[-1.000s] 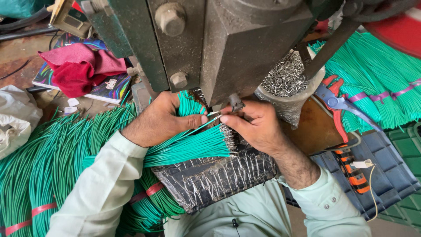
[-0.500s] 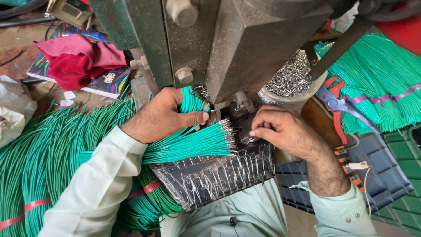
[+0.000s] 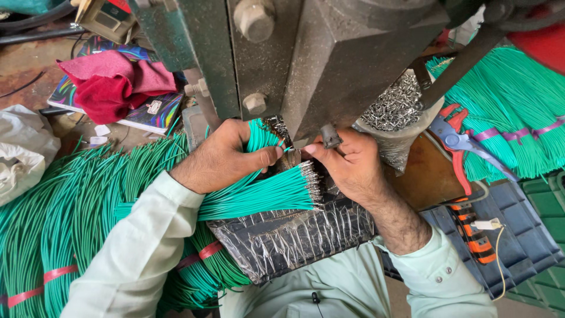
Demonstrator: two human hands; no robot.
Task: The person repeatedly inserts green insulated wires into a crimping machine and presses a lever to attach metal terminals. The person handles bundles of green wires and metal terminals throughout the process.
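Left hand point(image 3: 226, 154) was closed around a bunch of green wires point(image 3: 259, 197), fingers curled over the top of the bunch, thumb tip pointing right toward the press die. The bunch ran from under the palm out to the right, fanned flat, and its metal-tipped ends point(image 3: 310, 181) lay on the foil-wrapped pad point(image 3: 288, 238) just below the machine.

Right hand point(image 3: 348, 166) sat directly under the press head point(image 3: 329, 65), fingers narrow, thumb and forefinger pinched together at the small dark punch tip point(image 3: 329, 136). Something thin was between the fingertips, too small to tell whether a wire end or a terminal. Both hands' fingertips were nearly touching at the die.

Around it:
- Big coil of the same green wires point(image 3: 70, 218) at left, under the left sleeve, banded with pink tape point(image 3: 59, 274).
- Clear bag of small metal terminals point(image 3: 394, 109) right of the press, just behind the right hand.
- Red-and-blue handled cutters point(image 3: 456, 141) lay on a brown board point(image 3: 426, 176) to the right of the bag.
- Second batch of green wires point(image 3: 506, 106) at far right, tied with purple bands.
- Blue plastic tray point(image 3: 518, 247) at lower right, orange-black tool point(image 3: 474, 235) on it near the right forearm.
- Red cloth point(image 3: 112, 88) on a colourful book point(image 3: 150, 115) upper left; white cloth point(image 3: 20, 147) at the left edge.
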